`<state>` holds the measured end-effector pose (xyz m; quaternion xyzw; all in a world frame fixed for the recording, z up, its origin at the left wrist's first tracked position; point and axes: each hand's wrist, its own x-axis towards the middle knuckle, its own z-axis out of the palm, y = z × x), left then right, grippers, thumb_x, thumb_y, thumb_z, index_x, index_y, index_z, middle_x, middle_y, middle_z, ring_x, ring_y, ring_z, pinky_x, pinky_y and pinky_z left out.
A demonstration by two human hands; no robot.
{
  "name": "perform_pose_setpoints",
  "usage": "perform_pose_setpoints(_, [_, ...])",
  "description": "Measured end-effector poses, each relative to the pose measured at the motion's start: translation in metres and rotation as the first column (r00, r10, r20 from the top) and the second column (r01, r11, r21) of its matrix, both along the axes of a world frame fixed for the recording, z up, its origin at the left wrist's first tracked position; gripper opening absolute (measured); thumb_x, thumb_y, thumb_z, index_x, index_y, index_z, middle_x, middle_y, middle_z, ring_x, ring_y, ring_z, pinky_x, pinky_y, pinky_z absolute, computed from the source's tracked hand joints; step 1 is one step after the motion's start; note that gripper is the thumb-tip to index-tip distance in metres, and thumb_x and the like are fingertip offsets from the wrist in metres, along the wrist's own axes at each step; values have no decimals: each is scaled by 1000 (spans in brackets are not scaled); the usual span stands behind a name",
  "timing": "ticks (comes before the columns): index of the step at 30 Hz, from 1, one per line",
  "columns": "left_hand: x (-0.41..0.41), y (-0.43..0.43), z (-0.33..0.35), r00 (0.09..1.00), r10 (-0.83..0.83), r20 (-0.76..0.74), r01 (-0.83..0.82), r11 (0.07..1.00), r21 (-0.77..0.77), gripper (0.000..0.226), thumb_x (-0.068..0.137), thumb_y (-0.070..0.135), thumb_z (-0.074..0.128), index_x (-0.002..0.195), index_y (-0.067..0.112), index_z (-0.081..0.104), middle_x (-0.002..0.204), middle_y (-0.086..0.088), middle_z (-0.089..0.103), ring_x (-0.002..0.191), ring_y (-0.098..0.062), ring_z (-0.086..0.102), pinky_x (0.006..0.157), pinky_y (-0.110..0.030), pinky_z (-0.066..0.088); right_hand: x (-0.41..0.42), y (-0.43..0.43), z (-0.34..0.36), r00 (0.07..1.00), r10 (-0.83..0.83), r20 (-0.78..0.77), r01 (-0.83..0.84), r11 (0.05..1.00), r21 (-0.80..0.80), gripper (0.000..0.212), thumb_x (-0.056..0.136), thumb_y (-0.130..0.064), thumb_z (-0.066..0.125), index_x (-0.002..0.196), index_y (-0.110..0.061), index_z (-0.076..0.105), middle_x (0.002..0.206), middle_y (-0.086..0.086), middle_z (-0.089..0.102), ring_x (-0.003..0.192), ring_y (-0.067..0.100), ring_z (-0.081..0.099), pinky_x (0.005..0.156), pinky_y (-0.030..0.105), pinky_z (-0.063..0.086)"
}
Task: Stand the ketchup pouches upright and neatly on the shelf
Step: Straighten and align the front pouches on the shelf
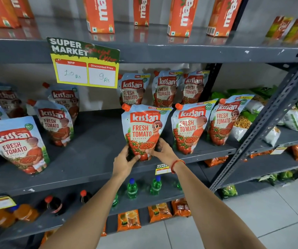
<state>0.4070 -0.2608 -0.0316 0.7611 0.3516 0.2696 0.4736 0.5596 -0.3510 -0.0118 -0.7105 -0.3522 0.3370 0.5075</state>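
Note:
A Kissan ketchup pouch point(143, 128) stands upright near the front of the grey middle shelf point(94, 159). My left hand point(124, 163) grips its lower left corner and my right hand point(162, 150) grips its lower right corner. To its right stand two more pouches point(189, 125) point(224, 119), upright in the front row. Three pouches point(162, 88) stand behind them. On the left, several pouches lean at angles, the nearest one point(17, 144) tilted leftward at the shelf's front.
A special-offer price sign point(85, 63) hangs from the upper shelf edge. Orange juice cartons point(100, 14) stand above. Green and dark drink bottles point(132, 188) sit on the shelf below. Snack bags point(292, 117) fill the rack at the right, behind a slanted metal upright point(263, 128).

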Motion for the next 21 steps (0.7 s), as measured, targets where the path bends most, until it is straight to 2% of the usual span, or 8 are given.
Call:
perform_pose_setpoints(6, [1,0,-4,1000,12,-10,-12,1000,27,63,83,28,68,139,17,42,131,-4,61,122,-20,57,101,-30,41,1,-1,1,997,-3,78,3,1000,-4,56,77,-25,75,124,-13,48,121,6,64,116,18,58,104,42,46])
perform_pose_setpoints(12, [0,4,-2,999,-16,-36,17,999,45,66,82,33,68,139,17,41,133,-4,60,124,-22,55,105,-38,42,-1,-5,-2,996,-40,74,39,999,23,59,76,-28,77,125,-13,49,122,4,62,117,19,57,100,35,48])
perform_pose_setpoints(15, [-3,10,1,998,-44,-40,45,999,20,68,80,33,70,138,14,40,135,-7,58,124,-22,53,105,-35,42,-15,-10,-7,981,-178,73,171,981,87,66,72,-28,80,128,-14,48,120,-1,58,118,18,55,93,24,48])
perform_pose_setpoints(16, [-8,13,2,999,-22,-26,23,999,23,68,81,32,70,138,13,40,134,-7,58,122,-18,54,102,-31,42,-24,-10,-10,947,-280,155,263,957,121,66,71,-31,81,127,-15,48,118,-2,55,117,17,54,91,23,47])
perform_pose_setpoints(18, [-21,17,6,998,51,35,-52,998,25,63,82,30,69,137,14,42,130,-6,60,112,-9,55,95,-22,41,-43,-12,-15,775,-501,385,442,865,235,65,71,-34,80,124,-11,50,120,5,49,114,19,48,92,31,46])
perform_pose_setpoints(20, [-45,25,10,986,122,111,-125,992,24,55,84,28,67,134,16,46,126,-3,62,105,-4,56,91,-19,42,-70,-5,-17,607,-584,539,459,811,363,58,74,-31,78,120,-7,53,120,14,50,113,23,45,90,37,47])
perform_pose_setpoints(21, [-59,31,12,979,148,143,-155,987,35,51,85,28,66,132,17,49,124,-1,62,103,-3,57,91,-19,43,-84,1,-17,569,-580,583,427,814,393,55,75,-30,77,118,-5,54,120,17,51,114,24,44,89,39,48])
